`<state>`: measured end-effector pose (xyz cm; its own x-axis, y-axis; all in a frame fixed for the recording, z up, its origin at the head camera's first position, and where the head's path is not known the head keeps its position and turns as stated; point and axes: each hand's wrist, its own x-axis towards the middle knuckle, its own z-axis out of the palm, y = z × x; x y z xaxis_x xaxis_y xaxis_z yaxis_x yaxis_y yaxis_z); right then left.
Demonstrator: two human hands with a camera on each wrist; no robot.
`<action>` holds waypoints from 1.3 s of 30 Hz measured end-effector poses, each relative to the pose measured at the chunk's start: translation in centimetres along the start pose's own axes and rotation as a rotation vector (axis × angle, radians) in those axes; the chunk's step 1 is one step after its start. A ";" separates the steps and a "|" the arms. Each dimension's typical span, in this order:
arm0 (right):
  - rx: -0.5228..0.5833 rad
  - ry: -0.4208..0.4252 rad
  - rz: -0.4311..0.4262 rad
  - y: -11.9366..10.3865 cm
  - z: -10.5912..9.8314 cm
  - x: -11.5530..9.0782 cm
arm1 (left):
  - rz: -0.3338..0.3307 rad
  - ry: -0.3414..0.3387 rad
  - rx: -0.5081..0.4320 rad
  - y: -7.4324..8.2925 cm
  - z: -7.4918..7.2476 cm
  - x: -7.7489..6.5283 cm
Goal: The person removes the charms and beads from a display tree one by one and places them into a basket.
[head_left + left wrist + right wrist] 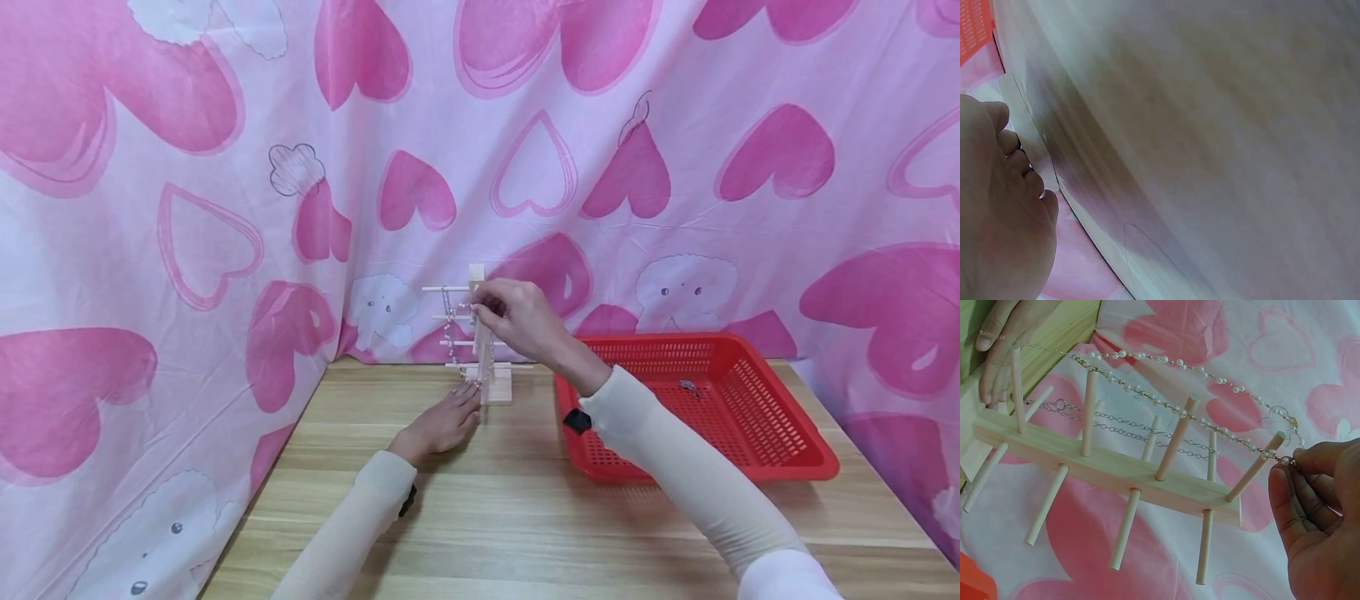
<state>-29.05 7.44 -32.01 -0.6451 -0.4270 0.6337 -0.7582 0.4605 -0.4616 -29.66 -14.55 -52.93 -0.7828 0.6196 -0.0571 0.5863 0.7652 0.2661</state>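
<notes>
two hands show in the head view, both at one pale wooden rack with round pegs (501, 388): the right hand (519, 321) is beside its upper pegs, thumb and fingers brought together, and the left hand (446, 421) lies by its foot, fingers fairly straight. one necklace of white pearl-like beads on fine gold-coloured chain (452, 340) runs down the rack's left side between them; a hard tug could tip the rack, since its base looks small. right of the rack is one red perforated plastic basket (813, 454) with one small silvery bundle (688, 388) inside, its pieces too small to count. the left wrist view gives one hand, the left, and one corner of the basket; what that hand holds cannot be told. in the right wrist view, eight pegs stand out plainly on the rack, with others half hidden behind; the right thumb and fingertips pinch the necklace near the rack's top, its thin end reaching the left fingers by the base. the loop might snag a neighbouring peg, or tangle with one silver link chain (1124, 420) behind the rack's post, if it sags.
</notes>
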 end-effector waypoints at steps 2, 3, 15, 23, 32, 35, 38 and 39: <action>0.004 0.000 0.000 -0.1 -0.2 0.0 | -0.007 -0.008 0.002 0.0 0.0 0.0; 0.006 -0.001 0.000 -0.1 -0.2 -0.1 | -0.009 -0.011 0.003 0.1 -0.1 0.0; 0.000 0.031 0.001 0.2 -1.0 -0.5 | 0.018 0.009 0.001 0.0 0.1 0.0; 0.006 0.067 0.005 0.3 -2.2 -0.7 | 0.008 0.006 0.005 0.0 -0.1 -0.1; 0.004 0.103 0.023 0.8 -3.9 -0.9 | 0.014 0.007 0.008 0.0 -0.1 -0.1; 0.005 0.113 0.018 0.9 -4.4 -1.1 | 0.025 0.013 0.010 0.0 -0.1 -0.2; 0.008 0.119 0.011 0.9 -4.8 -1.3 | 0.030 0.013 0.007 0.0 -0.2 -0.2; 0.013 0.120 0.011 0.9 -4.9 -1.3 | 0.031 0.014 0.002 0.0 -0.2 -0.2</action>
<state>-28.41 12.24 -30.25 -0.6376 -0.3254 0.6982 -0.7530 0.4544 -0.4759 -29.55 -14.75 -52.70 -0.7668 0.6409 -0.0355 0.6110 0.7457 0.2655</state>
